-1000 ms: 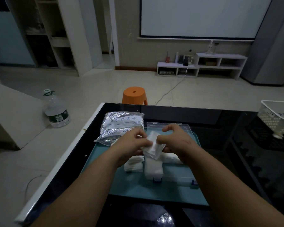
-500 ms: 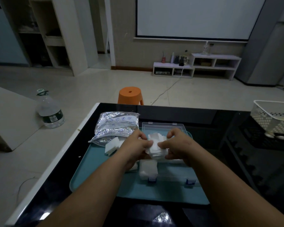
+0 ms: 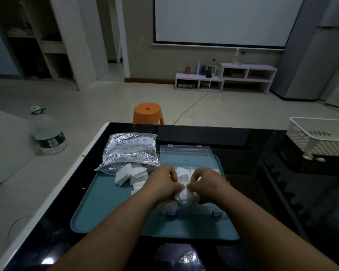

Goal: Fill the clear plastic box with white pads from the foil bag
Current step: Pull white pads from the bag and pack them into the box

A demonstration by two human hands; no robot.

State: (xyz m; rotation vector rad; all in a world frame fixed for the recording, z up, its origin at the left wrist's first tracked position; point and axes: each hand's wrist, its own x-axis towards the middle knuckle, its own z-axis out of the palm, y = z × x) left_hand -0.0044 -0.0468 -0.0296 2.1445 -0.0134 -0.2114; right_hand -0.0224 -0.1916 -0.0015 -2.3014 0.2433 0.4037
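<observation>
Dark glass table (image 3: pixel 243 145) carried teal tray (image 3: pixel 98 208). Left hand (image 3: pixel 164 184) and right hand (image 3: pixel 205 184) met over clear plastic box (image 3: pixel 196 211) on tray's right, both pinching one wad of white pads (image 3: pixel 184 196). Foil bag (image 3: pixel 131 151) lay far left, loose pads (image 3: pixel 125 174) spilled at its mouth.

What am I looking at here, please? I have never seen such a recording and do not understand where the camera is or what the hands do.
There is no machine: the two grips are a person's bare hands. The one camera sits on the person's head and looks forward and down. On the black table lies a teal tray. It carries a foil bag, with loose pads at its mouth, and an open clear plastic box. The left grip and the right grip together pinch a bunch of white pads over the box.
</observation>
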